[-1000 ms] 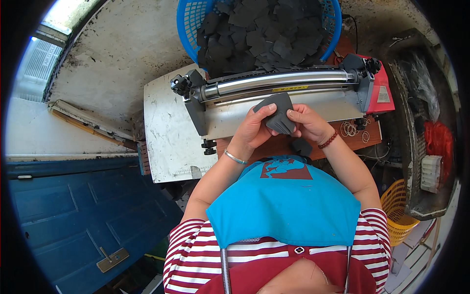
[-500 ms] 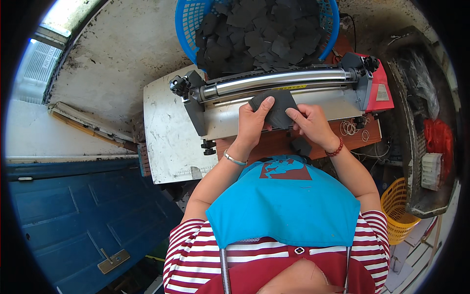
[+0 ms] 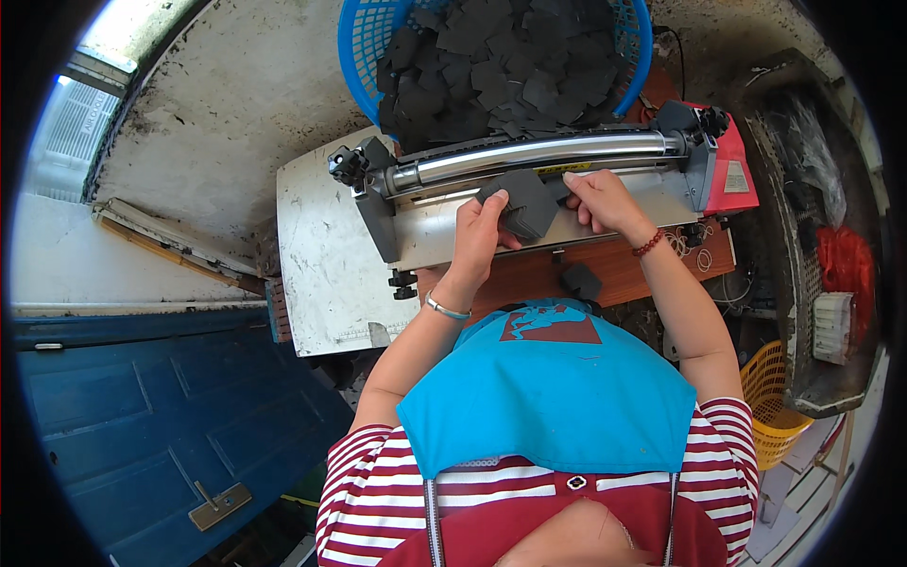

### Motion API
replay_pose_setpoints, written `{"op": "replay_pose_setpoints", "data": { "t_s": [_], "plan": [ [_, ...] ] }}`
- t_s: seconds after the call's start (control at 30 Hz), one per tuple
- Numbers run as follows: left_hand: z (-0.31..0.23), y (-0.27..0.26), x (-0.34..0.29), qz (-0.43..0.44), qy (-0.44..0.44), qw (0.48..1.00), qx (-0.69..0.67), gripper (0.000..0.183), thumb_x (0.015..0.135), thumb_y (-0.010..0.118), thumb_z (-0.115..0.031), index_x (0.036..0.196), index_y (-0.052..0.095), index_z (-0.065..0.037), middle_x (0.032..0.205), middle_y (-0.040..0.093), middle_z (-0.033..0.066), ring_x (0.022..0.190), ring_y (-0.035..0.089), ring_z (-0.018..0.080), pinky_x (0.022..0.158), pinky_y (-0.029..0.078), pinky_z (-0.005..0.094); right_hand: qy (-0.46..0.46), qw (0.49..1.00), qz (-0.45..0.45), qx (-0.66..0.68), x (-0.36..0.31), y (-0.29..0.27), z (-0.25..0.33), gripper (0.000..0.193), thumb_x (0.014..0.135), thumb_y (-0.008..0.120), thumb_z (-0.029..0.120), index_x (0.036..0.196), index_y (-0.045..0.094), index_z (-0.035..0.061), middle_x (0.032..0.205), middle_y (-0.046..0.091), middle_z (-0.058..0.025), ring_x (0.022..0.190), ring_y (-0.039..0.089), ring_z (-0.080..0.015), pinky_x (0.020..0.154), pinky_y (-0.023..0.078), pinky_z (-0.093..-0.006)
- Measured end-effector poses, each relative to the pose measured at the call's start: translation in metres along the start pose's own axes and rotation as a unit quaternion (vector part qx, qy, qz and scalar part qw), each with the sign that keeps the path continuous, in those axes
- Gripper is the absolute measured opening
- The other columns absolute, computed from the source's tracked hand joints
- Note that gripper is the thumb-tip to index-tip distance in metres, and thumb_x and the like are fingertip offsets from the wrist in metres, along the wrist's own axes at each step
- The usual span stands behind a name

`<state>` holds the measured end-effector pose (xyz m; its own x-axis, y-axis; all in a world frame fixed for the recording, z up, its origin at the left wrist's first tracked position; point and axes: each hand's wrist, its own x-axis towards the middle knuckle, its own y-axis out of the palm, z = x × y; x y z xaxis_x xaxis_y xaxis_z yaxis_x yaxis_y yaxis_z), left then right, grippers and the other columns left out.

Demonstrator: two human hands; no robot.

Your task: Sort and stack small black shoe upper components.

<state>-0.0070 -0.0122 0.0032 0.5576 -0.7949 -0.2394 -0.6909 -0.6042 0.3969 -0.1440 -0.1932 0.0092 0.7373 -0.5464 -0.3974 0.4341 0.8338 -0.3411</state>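
Both hands pinch a dark grey foam piece (image 3: 522, 203) on the roller machine (image 3: 557, 184) tray — left hand (image 3: 479, 236) fingers clamped on its left edge, right hand (image 3: 603, 200) on its right.

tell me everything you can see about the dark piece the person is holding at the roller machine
The dark piece is a flat, roughly square sheet, matt charcoal grey, looking like foam or rubber. It lies on the metal bed of the roller machine, its far edge at the shiny roller. The left hand grips its near left corner; the right hand touches its right side.
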Motion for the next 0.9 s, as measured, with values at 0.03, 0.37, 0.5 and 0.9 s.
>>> {"op": "replay_pose_setpoints", "data": {
  "t_s": [0.03, 0.37, 0.5, 0.9],
  "plan": [
    [0.002, 0.0, 0.001, 0.0, 0.002, 1.0, 0.014, 0.029, 0.096, 0.049, -0.024, 0.097, 0.062, 0.002, 0.08, 0.066, 0.0084, 0.059, 0.062, 0.0135, 0.045, 0.05, 0.0234, 0.0, 1.0, 0.001, -0.001, -0.003, 0.004, 0.004, 0.045, 0.093, 0.056, 0.037, 0.071, 0.062, -0.0017, 0.055, 0.058, -0.0043, 0.04, 0.051, -0.0088, 0.036, 0.039, -0.0231],
    [0.0, -0.01, 0.005, -0.001, 0.002, 0.999, 0.04, 0.026, 0.096, 0.051, -0.021, 0.097, 0.063, 0.001, 0.084, 0.067, 0.0083, 0.061, 0.063, 0.0127, 0.045, 0.05, 0.022, -0.065, 0.991, 0.112, 0.032, -0.017, 0.006, -0.006, 0.035, 0.094, 0.059, 0.031, 0.071, 0.063, 0.0045, 0.059, 0.06, -0.0005, 0.042, 0.049, -0.005, 0.039, 0.036, -0.0193],
    [0.002, -0.001, 0.002, -0.004, 0.019, 0.998, 0.066, 0.022, 0.094, 0.055, -0.019, 0.094, 0.065, 0.001, 0.076, 0.065, 0.0052, 0.054, 0.058, 0.0094, 0.042, 0.046, 0.0205, -0.08, 0.992, 0.097, 0.016, -0.018, 0.01, -0.004, 0.034, 0.093, 0.059, 0.029, 0.071, 0.064, 0.0036, 0.059, 0.061, -0.0016, 0.041, 0.048, -0.006, 0.039, 0.037, -0.0198],
    [0.004, -0.006, 0.003, -0.032, 0.03, 0.995, 0.086, 0.019, 0.093, 0.058, -0.018, 0.092, 0.065, 0.0, 0.07, 0.064, 0.0039, 0.051, 0.057, 0.0074, 0.041, 0.044, 0.0192, -0.002, 0.999, 0.031, -0.028, 0.004, -0.002, 0.006, 0.045, 0.092, 0.057, 0.035, 0.071, 0.063, -0.0041, 0.053, 0.059, -0.0056, 0.037, 0.051, -0.0095, 0.035, 0.039, -0.023]
  ]
}}
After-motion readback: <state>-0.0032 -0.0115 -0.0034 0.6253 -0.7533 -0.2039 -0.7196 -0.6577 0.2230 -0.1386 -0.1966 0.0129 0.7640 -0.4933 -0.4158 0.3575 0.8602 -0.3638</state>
